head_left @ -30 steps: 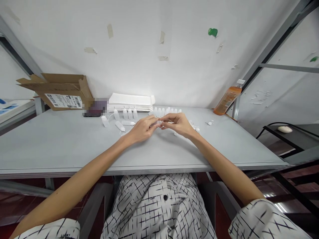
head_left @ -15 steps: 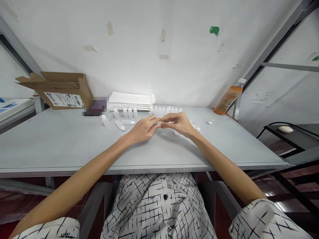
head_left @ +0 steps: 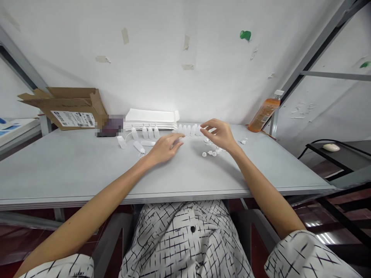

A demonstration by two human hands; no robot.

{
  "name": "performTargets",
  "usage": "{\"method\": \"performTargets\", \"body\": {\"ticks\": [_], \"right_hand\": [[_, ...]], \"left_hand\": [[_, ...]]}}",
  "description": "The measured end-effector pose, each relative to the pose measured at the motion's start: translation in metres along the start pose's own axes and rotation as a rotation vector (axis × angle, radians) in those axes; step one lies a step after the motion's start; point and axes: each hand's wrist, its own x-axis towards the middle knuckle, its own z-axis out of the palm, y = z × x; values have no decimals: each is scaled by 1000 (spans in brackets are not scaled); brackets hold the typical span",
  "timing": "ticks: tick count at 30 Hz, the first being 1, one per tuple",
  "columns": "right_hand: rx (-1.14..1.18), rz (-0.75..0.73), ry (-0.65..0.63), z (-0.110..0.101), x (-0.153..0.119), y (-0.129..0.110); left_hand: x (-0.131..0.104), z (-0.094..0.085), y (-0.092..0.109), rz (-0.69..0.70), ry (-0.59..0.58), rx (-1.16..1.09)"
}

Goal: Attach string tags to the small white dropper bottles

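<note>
Grey desk (head_left: 87, 166) is carrying upright bottles (head_left: 189, 130) beside the right hand (head_left: 220, 135), whose fingers are hanging apart; gentle contact is avoiding toppling. Left hand (head_left: 164, 148): cannot tell whether it's gripping.

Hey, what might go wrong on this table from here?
The right hand might topple the small upright bottles by its fingertips. It could also scatter the loose white caps lying close by. The orange bottle leans, so a bump to the table might make it slip.
</note>
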Motion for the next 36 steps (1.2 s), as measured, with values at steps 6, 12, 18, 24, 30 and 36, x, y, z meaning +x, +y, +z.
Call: {"method": "performTargets", "body": {"ticks": [6,12,18,24,30,36], "right_hand": [[-240,130,-191,-22,4,23],[-388,238,-358,-24,5,32],[-111,197,-713,-27,4,15],[-120,175,-871,-18,0,7],[2,173,-787,-16,-2,-1],[247,208,-515,-28,-1,-13]], "left_hand": [[-1,-1,0,-20,-37,-33],[0,-4,6,-80,-72,32],[0,-7,10,-119,-84,24],[2,-10,13,-165,-86,-7],[2,-10,12,-160,-99,-90],[1,-10,13,-153,-120,-61]]}}
